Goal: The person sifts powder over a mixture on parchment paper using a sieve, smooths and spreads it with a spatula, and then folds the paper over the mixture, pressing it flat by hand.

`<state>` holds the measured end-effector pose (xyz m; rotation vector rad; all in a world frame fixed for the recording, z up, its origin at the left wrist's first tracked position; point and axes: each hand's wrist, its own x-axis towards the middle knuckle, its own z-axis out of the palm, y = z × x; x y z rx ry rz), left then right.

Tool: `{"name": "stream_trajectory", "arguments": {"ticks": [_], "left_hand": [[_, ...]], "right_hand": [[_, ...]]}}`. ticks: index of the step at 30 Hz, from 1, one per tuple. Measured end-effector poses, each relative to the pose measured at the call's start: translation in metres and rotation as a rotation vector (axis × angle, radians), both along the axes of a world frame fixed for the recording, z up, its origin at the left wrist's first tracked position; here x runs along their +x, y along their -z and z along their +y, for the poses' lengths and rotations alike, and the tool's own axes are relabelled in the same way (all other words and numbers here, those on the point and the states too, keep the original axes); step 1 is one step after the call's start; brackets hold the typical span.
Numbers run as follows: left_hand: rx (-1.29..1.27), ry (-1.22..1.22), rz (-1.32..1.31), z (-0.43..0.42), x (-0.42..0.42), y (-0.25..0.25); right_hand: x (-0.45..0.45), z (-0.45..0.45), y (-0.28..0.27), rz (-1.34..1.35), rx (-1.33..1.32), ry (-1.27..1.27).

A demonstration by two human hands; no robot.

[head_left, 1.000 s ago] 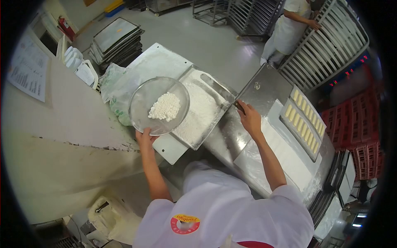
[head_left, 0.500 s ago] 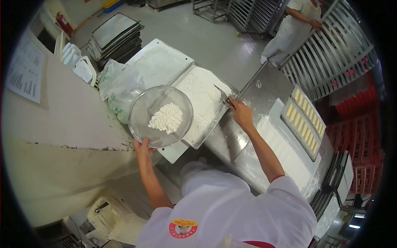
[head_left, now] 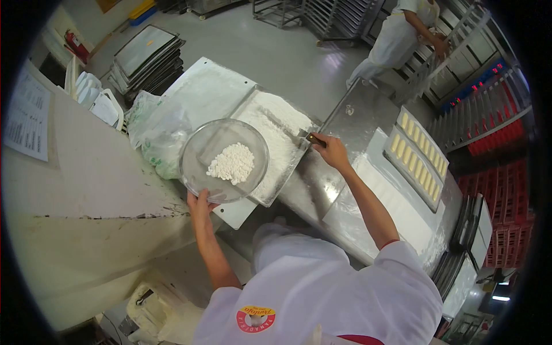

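My left hand (head_left: 202, 208) grips the near rim of a round sieve (head_left: 198, 187), which is tilted a little. White lumps of flour (head_left: 232, 164) lie on its mesh. In my right hand (head_left: 332, 150) is the dark handle of a spatula (head_left: 315, 139). Its metal blade points into a shallow metal tray (head_left: 286, 181) at the tray's right side, partly sunk in the flour. Loose white flour (head_left: 276, 112) covers the tray floor, with a furrow across it. The sieve hangs over the tray's left part and hides some of it.
On the right, a steel table (head_left: 368, 109) bears a floured sheet (head_left: 397, 201) and trays of pale dough pieces (head_left: 422, 152). A plastic bag (head_left: 152, 126) lies left of the sieve. Stacked baking sheets (head_left: 146, 54) stand behind. A co-worker (head_left: 397, 40) handles a rack (head_left: 443, 63) at the back right.
My right hand has drawn the spatula slightly left and up, and a furrow now shows in the flour. The sieve stays nearly still. The co-worker's rack has turned and moved away.
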<state>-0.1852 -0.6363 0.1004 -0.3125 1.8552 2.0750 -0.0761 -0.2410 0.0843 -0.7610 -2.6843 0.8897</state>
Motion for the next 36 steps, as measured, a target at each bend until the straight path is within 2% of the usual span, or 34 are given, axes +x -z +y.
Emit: {"name": "stream_trajectory", "arguments": {"ticks": [8,14,19,21,24,25,27,30,35,36], "left_hand": [[0.038,0.016,-0.005,0.013,-0.014,0.016],[0.061,0.073,0.021,0.042,-0.021,0.016],[0.06,0.141,0.011,0.058,-0.022,0.01],[0.052,0.146,0.04,0.063,-0.018,0.002],[0.056,0.162,0.043,0.064,-0.017,-0.001],[0.055,0.163,0.042,0.064,-0.016,-0.004],[0.06,0.18,0.02,0.064,-0.014,-0.009],[0.08,0.18,-0.006,0.065,-0.01,-0.012],[0.084,0.191,-0.011,0.062,-0.01,-0.008],[0.075,0.181,-0.034,0.059,-0.012,-0.007]], "right_hand": [[0.006,-0.001,-0.042,-0.011,-0.008,-0.019],[0.016,-0.021,-0.098,-0.021,-0.065,-0.114],[0.018,-0.052,-0.12,-0.011,0.041,-0.24],[0.021,-0.066,-0.12,-0.003,0.105,-0.273],[0.026,-0.081,-0.11,0.045,0.456,-0.328],[0.027,-0.081,-0.104,0.045,0.454,-0.327],[0.03,-0.08,-0.098,0.243,0.693,-0.364],[0.04,-0.078,-0.1,0.292,0.839,-0.359],[0.052,-0.055,-0.102,0.212,0.66,-0.163],[0.052,-0.049,-0.103,0.225,0.547,-0.067]]}}
